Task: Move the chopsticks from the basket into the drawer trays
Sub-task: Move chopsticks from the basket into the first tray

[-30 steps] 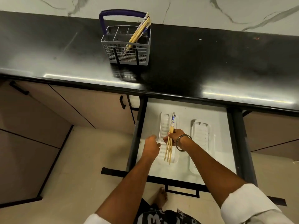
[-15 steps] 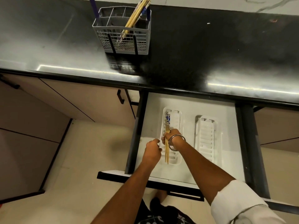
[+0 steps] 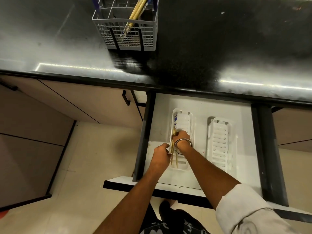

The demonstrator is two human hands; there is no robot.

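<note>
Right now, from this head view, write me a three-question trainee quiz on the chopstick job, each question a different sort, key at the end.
1. True or false: the right tray in the drawer already holds chopsticks.
2. Multiple choice: the right hand rests on the chopsticks in the tray over which tray? A) left tray B) right tray C) neither
3. Short answer: where do the remaining chopsticks stand?

Key
1. False; its slots show bare.
2. A; the left hand meets the same bundle at that tray's left edge.
3. In the wire basket on the black counter, leaning to the right.
</note>
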